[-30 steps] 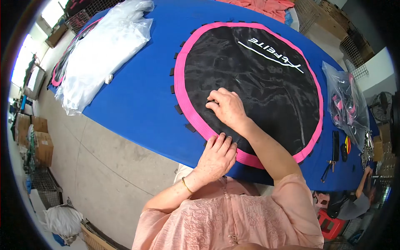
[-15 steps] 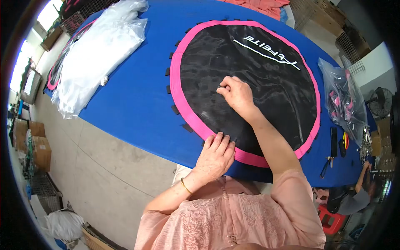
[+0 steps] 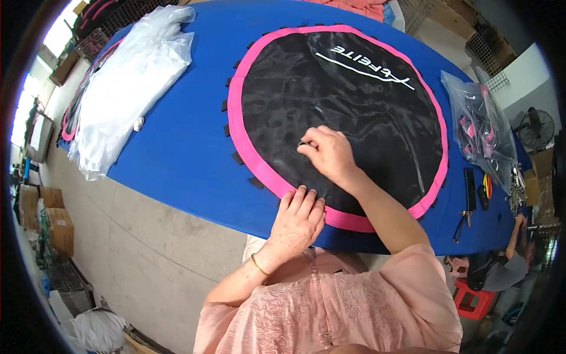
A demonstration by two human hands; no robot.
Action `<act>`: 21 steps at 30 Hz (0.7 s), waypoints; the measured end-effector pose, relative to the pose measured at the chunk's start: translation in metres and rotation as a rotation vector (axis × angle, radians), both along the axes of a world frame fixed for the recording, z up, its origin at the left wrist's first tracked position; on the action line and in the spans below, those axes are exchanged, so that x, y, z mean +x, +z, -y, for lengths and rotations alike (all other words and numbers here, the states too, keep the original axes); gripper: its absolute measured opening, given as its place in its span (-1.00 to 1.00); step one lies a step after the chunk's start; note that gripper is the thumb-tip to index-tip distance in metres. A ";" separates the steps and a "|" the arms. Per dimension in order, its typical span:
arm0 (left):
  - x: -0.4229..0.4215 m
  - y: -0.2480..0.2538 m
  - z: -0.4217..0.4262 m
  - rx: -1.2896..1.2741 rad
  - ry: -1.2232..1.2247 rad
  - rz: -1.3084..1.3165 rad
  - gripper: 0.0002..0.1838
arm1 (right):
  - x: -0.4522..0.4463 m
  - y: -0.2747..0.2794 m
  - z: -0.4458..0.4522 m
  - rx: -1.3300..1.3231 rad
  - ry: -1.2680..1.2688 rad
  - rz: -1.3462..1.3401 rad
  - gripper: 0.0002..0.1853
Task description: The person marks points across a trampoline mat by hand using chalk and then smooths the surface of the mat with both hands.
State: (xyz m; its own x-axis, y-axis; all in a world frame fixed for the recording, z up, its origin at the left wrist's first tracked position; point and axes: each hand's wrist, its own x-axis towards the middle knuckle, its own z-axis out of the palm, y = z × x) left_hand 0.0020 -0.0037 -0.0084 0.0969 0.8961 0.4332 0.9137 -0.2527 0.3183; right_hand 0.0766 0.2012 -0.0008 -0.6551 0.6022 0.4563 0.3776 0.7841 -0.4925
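Note:
A round black trampoline mat (image 3: pixel 354 130) with a pink border and black tabs around its rim lies flat on the blue-covered table (image 3: pixel 171 153). White lettering (image 3: pixel 368 65) is printed near its far side. My left hand (image 3: pixel 302 217) rests on the near pink border, fingers stretched out and flat. Over the near-left part of the black fabric, my right hand (image 3: pixel 328 154) is closed in a pinch. A tiny dark thing shows at its fingertips, too small to name.
Clear plastic sheeting (image 3: pixel 132 88) covers another pink-edged piece at the left. A clear bag (image 3: pixel 477 127) with pink and black parts lies at the right, near a black strip (image 3: pixel 469 189) and metal pieces (image 3: pixel 517 192). Another person (image 3: pixel 504 268) is at the lower right, beside a red stool (image 3: pixel 473 300).
My right hand has moved nearer to me over the mat, still pinched. My left hand stays on the pink border. The whole view has shifted slightly.

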 end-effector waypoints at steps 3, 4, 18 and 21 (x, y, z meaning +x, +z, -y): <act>0.000 -0.001 0.000 0.002 -0.009 -0.015 -0.60 | 0.028 0.006 -0.010 -0.038 -0.082 -0.009 -0.81; 0.000 -0.001 0.000 0.003 -0.004 -0.020 -0.60 | 0.034 0.007 -0.012 -0.027 -0.119 0.003 -0.81; 0.000 -0.001 -0.001 -0.011 -0.006 -0.010 -0.57 | -0.014 0.000 0.041 -0.036 0.053 0.028 -0.80; 0.001 -0.004 0.000 -0.026 -0.001 -0.025 -0.57 | -0.025 0.005 0.030 -0.050 0.021 0.053 -0.79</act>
